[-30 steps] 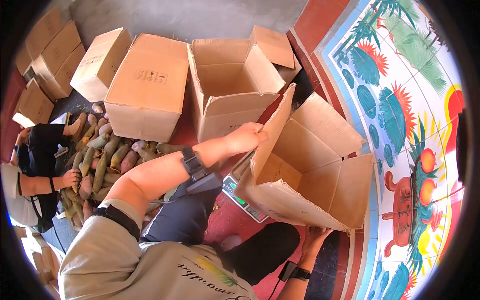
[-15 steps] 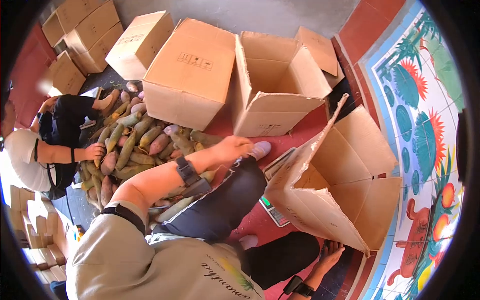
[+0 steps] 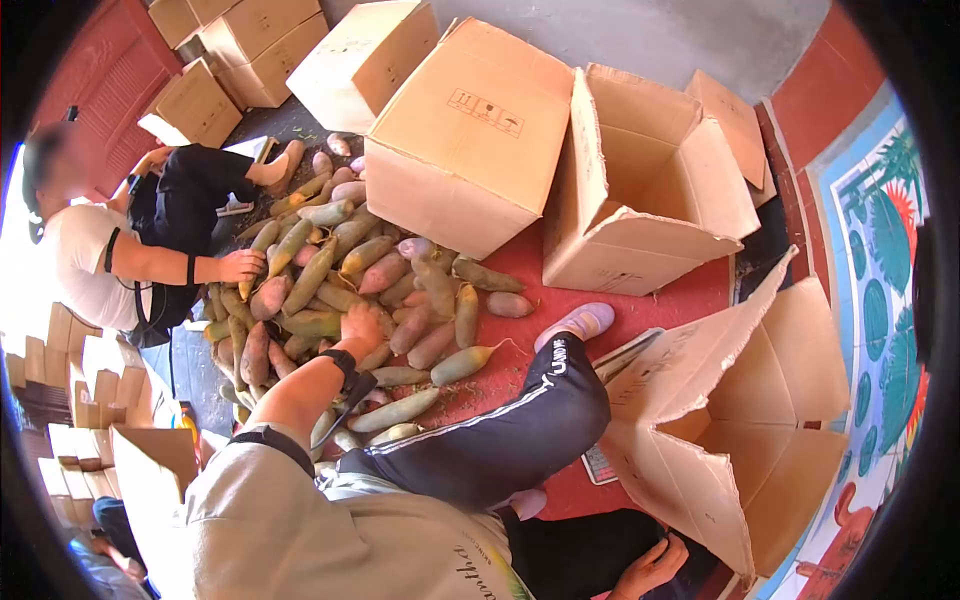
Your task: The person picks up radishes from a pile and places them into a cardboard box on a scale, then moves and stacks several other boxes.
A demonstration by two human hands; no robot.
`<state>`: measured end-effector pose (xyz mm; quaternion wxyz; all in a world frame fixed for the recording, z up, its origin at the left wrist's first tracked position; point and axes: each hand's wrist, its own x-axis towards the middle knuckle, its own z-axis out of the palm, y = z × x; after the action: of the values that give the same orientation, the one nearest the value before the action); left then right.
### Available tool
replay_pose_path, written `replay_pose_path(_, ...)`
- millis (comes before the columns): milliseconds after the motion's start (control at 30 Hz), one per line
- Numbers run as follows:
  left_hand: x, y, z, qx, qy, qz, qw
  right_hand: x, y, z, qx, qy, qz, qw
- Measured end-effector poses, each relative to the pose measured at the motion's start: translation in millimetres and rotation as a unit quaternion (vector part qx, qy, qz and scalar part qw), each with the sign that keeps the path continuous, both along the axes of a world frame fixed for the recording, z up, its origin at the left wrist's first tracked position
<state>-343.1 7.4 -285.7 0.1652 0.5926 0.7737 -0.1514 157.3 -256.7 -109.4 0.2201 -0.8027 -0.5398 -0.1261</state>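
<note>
My left hand (image 3: pixel 365 327) reaches down onto a pile of long tubers (image 3: pixel 320 270), some greenish-brown and some pinkish, which look like sweet potatoes. Its fingers are spread over the tubers in the middle of the pile, and I see none lifted. My right hand (image 3: pixel 655 570) is by my bent right knee, fingers apart and loosely curved, with nothing in it. Just above it stands an open cardboard box (image 3: pixel 690 470), tilted, its flaps raised. Part of a flat scale-like device (image 3: pixel 600 465) shows beneath this box's left side.
Another open box (image 3: pixel 640 240) and a closed box (image 3: pixel 460 140) stand beyond the pile. Across from me a person (image 3: pixel 90 260) sits with one hand on the tubers. More boxes (image 3: pixel 265 50) are stacked behind. A tiled, painted wall (image 3: pixel 885 280) bounds the right.
My left hand has swung left from near my foot onto the tuber pile. My right hand has come away from the box's lower edge toward my knee. The view has shifted left.
</note>
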Motion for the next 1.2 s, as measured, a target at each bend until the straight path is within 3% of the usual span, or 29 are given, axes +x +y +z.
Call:
replay_pose_path(167, -63.6, 8.4, -0.9, 0.159, 0.096, 0.094, 0.978, -8.6, 16.7, 8.5, 0.024, -0.074, 0.04, 0.996)
replay_pose_path(300, -95.4, 8.4, -2.0, 0.173, 0.08, 0.162, 0.968, -10.7, 20.2, 9.6, 0.006, -0.063, 0.032, 0.998)
replay_pose_path(367, -94.8, 6.4, -15.4, 0.199, 0.142, 0.174, 0.954, -10.2, 22.3, 10.7, 0.006, -0.059, 0.036, 0.998)
replay_pose_path(433, -80.6, 9.1, -23.8, 0.166, 0.107, 0.181, 0.963, -8.8, 23.7, 8.0, 0.007, -0.061, 0.052, 0.997)
replay_pose_path(500, -50.1, 1.3, -28.9, 0.166, 0.086, 0.06, 0.98, -7.4, 23.4, 5.2, 0.002, -0.066, 0.05, 0.997)
replay_pose_path(600, -15.9, -0.3, -28.8, 0.089, 0.022, 0.016, 0.996, -8.6, 24.9, 5.6, -0.005, -0.066, 0.051, 0.997)
replay_pose_path(733, -13.4, -6.1, -40.9, 0.029, 0.022, 0.029, 0.999, -7.7, 24.3, 5.7, -0.01, -0.059, 0.05, 0.997)
replay_pose_path(933, -29.9, -17.2, -18.0, 0.013, 0.039, 0.046, 0.998, -6.9, 23.7, 5.3, 0.007, -0.057, 0.054, 0.997)
replay_pose_path(1000, -30.4, -17.0, 1.3, -0.09, 0.055, 0.067, 0.992, -1.9, 13.0, -4.5, -0.013, -0.018, 0.034, 0.999)
replay_pose_path(1200, -39.5, -14.6, -4.3, -0.123, 0.079, 0.018, 0.989, 5.9, 2.6, -11.5, -0.046, 0.024, 0.016, 0.999)
